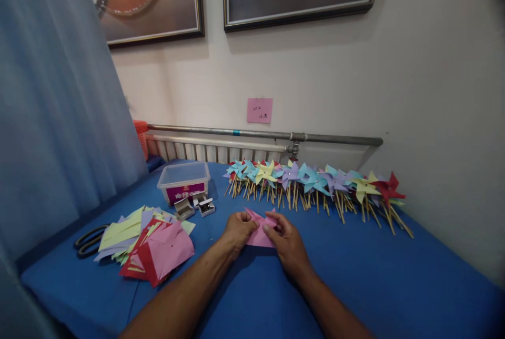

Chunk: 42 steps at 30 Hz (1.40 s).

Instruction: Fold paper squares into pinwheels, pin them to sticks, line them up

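Between my two hands, above the blue-covered table (335, 276), is a pink paper sheet (260, 238) with some corners bent up. My left hand (238, 231) pinches its left side between thumb and fingers. On the right side, my right hand (287, 239) grips the paper with thumb and curled fingers. Left of my hands lies a loose pile of coloured paper squares (169, 249), pink and red on top. Small open boxes (205, 206) stand behind the pile, one holding small dark pieces. Finished paper pinwheels (314, 178) on sticks lie in a long row at the back.
Black-handled scissors (90, 241) lie partly under the paper pile. A clear plastic tub (184, 176) stands at the back left, near an orange basket (141, 136). A pipe (335, 139) and radiator run along the wall. A blue curtain (59, 91) hangs at the left.
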Motion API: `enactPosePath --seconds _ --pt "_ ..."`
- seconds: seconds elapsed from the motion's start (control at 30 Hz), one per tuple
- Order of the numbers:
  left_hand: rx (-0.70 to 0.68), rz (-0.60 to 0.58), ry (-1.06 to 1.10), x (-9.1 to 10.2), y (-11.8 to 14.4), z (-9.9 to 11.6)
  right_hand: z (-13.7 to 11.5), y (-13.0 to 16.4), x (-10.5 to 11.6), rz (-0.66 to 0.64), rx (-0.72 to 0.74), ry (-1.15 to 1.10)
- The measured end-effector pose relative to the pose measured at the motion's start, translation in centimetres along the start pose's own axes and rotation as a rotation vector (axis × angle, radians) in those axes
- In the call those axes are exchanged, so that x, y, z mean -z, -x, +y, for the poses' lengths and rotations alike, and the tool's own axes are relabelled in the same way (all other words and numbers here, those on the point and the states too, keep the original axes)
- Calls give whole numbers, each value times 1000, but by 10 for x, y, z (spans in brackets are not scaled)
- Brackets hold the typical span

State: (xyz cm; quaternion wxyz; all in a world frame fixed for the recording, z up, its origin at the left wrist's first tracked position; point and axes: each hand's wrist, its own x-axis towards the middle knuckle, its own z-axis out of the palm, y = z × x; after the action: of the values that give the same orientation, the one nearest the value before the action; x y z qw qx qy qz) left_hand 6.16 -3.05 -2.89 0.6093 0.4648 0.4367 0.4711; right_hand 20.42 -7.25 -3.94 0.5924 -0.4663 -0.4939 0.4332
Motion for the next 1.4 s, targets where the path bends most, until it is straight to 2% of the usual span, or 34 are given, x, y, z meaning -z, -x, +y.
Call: enactPosePath --seconds 0.17,0.27,0.43,0.67,0.9,1.07,1.4 --pt "10 16 39 1 -1 0 -4 0 1 47 73 24" --pt "26 43 59 4 -3 3 -10 1 6 -10 99 83" --pt "44 78 23 8 -5 9 -12 0 12 -56 63 103" --pt "36 33 4 4 -3 6 -8 1 9 -124 89 101" --pt "16 37 -20 1 -1 2 -3 -1 5 -57 104 192" --pt "13 22 1 -2 1 0 2 -3 0 30 71 139" --pt "15 -8 72 -4 6 3 2 -3 -2 46 33 51"
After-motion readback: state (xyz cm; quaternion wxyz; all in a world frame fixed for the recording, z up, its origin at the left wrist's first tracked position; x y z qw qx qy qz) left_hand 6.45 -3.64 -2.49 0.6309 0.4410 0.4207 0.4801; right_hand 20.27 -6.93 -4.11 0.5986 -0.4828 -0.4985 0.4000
